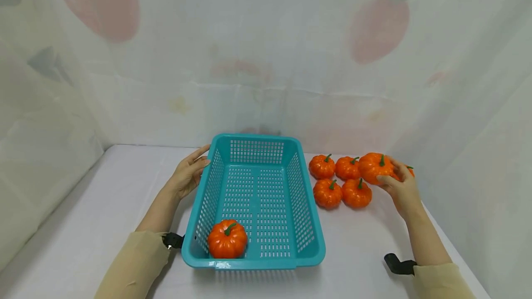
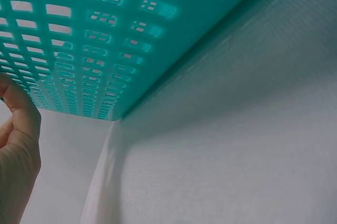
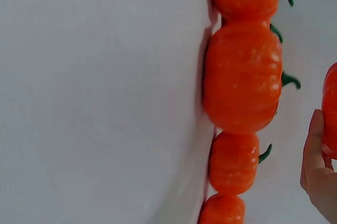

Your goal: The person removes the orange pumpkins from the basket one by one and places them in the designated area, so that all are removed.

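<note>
My right hand [image 1: 401,188] grips a small orange pumpkin [image 1: 374,168] with a green stem, thumb on the near side. In the right wrist view this pumpkin [image 3: 330,110] shows only partly at the right edge, apart from the row of others. A turquoise basket [image 1: 253,263] with slotted walls stands mid-table. One pumpkin [image 1: 227,240] sits inside, in its near left corner. My left hand [image 1: 188,175] rests against the outside of the basket's left wall, its fingertips partly hidden at the rim. The left wrist view shows its bent finger [image 2: 21,113] beside the slotted wall [image 2: 79,66].
Several more pumpkins [image 1: 327,193] sit close together on the white table [image 1: 361,239], right of the basket. Another pumpkin [image 1: 409,171] is mostly hidden behind my right hand. Pale printed sheets [image 1: 257,50] enclose the back and sides.
</note>
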A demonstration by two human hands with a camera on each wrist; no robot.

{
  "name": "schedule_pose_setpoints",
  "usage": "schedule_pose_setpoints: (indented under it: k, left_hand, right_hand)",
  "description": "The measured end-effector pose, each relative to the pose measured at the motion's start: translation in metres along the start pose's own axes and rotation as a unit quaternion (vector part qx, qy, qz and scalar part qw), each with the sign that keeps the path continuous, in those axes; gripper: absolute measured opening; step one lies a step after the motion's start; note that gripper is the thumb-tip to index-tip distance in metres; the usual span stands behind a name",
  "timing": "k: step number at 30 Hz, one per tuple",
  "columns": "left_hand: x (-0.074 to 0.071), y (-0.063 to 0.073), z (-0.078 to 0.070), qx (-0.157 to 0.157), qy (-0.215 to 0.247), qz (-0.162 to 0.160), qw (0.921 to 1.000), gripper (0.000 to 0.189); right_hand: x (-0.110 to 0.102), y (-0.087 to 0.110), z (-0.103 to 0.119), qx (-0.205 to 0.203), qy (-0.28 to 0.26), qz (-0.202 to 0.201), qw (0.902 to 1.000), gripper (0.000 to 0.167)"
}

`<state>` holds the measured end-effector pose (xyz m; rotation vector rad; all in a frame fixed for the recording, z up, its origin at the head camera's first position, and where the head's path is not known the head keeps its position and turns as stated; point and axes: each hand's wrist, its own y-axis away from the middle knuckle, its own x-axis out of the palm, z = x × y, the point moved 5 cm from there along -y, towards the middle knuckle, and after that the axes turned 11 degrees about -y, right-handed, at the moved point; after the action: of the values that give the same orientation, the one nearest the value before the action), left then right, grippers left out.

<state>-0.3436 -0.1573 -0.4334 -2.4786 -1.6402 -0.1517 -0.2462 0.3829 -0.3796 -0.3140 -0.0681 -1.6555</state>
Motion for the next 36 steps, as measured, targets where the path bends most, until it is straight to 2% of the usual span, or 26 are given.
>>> schedule_pose_setpoints:
  k: [4,9,13,20,23,26,31,33,36]
  left_hand:
    - [0.0,-0.001,0.0,-0.003,0.002,0.0,1.0,0.063]
    - [0.001,-0.001,-0.001,-0.001,0.004,-0.001,1.0,0.062]
    - [0.002,-0.001,-0.003,-0.002,0.005,-0.001,1.0,0.063]
    - [0.003,-0.002,-0.004,-0.005,0.001,-0.002,1.0,0.063]
    - [0.003,-0.002,-0.004,-0.003,0.005,0.001,1.0,0.063]
    - [0.002,-0.001,-0.003,-0.001,0.006,0.005,1.0,0.062]
    - [0.001,0.0,-0.001,-0.003,0.005,0.008,0.9999,0.063]
    - [0.001,0.001,0.0,-0.002,0.005,0.009,0.9999,0.063]
    - [0.0,0.001,0.0,0.001,0.002,0.01,0.9999,0.063]
  right_hand:
    - [-0.016,-0.001,-0.001,0.02,-0.041,-0.023,0.9987,0.048]
    - [-0.033,-0.001,-0.004,0.041,-0.052,-0.042,0.9969,0.049]
    - [-0.045,0.002,-0.008,0.064,-0.043,-0.059,0.9953,0.056]
    - [-0.059,0.004,-0.015,0.118,0.029,-0.073,0.9899,0.062]
    - [-0.064,0.004,-0.018,0.14,0.065,-0.076,0.9851,0.07]
    - [-0.068,0.004,-0.023,0.172,0.113,-0.064,0.9765,0.084]
    - [-0.075,0.005,-0.034,0.223,0.193,-0.025,0.9552,0.092]
    - [-0.076,0.005,-0.038,0.229,0.205,-0.019,0.9514,0.092]
    - [-0.076,0.004,-0.039,0.226,0.207,-0.018,0.9517,0.092]
